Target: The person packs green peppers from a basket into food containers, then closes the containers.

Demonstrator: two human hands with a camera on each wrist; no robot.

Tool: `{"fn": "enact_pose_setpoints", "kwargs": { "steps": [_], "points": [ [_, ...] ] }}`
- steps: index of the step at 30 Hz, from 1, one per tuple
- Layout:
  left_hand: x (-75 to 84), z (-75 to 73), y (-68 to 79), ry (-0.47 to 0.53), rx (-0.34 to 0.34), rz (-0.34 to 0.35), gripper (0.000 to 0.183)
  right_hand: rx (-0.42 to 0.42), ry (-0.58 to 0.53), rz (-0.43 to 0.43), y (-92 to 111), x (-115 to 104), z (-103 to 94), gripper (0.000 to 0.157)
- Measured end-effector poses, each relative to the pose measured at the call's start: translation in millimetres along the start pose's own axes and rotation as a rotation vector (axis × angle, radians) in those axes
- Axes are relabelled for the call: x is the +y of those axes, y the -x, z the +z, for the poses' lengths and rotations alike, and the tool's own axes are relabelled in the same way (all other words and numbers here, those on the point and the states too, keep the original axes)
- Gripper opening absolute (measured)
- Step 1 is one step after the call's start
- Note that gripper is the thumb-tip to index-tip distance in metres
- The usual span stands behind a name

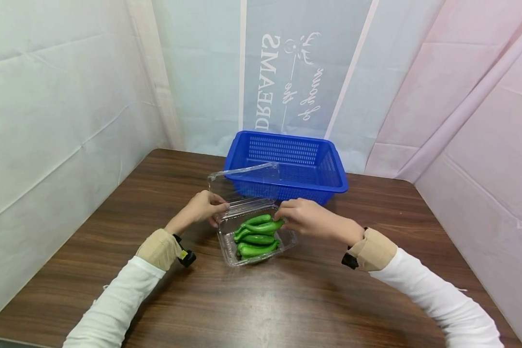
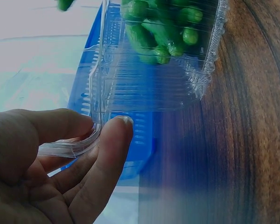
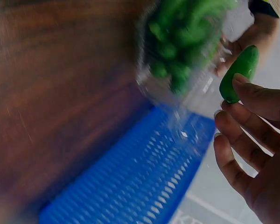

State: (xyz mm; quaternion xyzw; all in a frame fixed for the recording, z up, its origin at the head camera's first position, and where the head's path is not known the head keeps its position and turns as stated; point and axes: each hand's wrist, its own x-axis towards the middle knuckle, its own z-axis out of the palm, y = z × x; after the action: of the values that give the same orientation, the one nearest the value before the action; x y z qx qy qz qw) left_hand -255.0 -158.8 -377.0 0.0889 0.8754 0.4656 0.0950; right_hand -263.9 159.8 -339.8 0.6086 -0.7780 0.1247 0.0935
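A clear plastic clamshell box [image 1: 226, 246] sits on the table with its lid [image 1: 243, 170] raised at the far side. Several long green chili peppers [image 1: 257, 249] lie inside it. My left hand [image 1: 204, 207] pinches the box's rim [image 2: 94, 122] at its far left corner between thumb and fingers. Over the box's right side, my right hand [image 1: 303, 217] holds one green chili pepper [image 3: 240, 74] between thumb and fingertips; its other fingers are spread loosely in the right wrist view. From the head view, the back of that hand hides part of the box's right edge.
Behind the box stands a blue plastic basket [image 1: 341, 179] with slotted walls, and the raised lid overlaps its front left part. The brown wooden table [image 1: 261, 309] reaches back to a pale printed curtain [image 1: 200, 72]. Fabric walls rise on both sides.
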Motion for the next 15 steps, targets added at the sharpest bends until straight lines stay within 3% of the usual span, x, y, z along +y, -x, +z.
{"fn": "enact_pose_setpoints", "kwargs": {
  "steps": [7,15],
  "points": [
    [-0.3,0.7,0.2,0.01,-0.002,0.006,0.026,-0.05,-0.025,-0.001,2,-2,21.7,0.02],
    [-0.3,0.4,-0.2,0.01,-0.004,0.005,0.026,-0.073,-0.019,-0.005,3,-4,27.6,0.021]
  ]
}}
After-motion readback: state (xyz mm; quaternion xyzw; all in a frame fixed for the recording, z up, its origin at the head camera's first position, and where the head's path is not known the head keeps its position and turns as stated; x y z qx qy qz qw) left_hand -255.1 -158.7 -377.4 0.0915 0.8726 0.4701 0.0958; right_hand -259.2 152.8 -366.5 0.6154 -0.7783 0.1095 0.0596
